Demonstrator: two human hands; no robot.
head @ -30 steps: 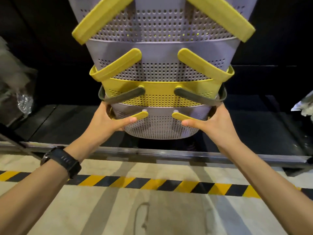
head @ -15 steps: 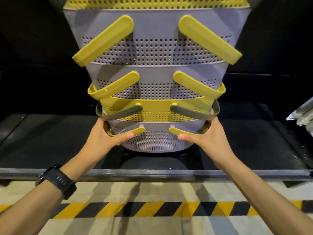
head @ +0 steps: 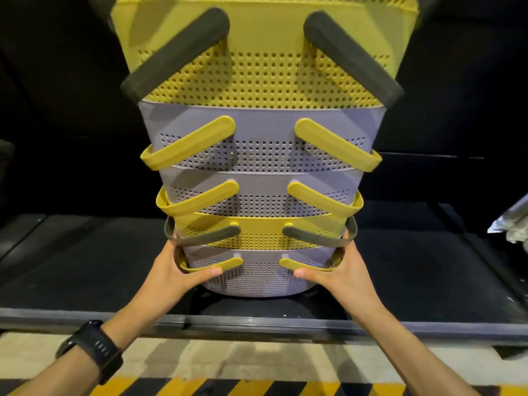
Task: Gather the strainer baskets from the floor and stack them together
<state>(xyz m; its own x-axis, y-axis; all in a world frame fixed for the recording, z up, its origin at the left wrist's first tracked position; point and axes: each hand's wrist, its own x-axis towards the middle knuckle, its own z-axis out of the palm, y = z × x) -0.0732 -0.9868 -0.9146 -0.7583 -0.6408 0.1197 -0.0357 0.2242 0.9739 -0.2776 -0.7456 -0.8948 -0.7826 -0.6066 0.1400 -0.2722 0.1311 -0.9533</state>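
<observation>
Head view, hands gripping unlabelled basket stack

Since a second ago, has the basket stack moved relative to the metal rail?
Yes. The basket stack has come down toward the dark platform behind the metal rail.

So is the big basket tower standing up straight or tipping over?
Standing up straight. The stack of baskets rises evenly, handles level on both sides, held at the bottom between the left hand and right hand.

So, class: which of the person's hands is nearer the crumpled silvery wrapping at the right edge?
Right. The right hand grips the stack's right side, toward the silvery wrapping; the left hand grips the far side.
</observation>
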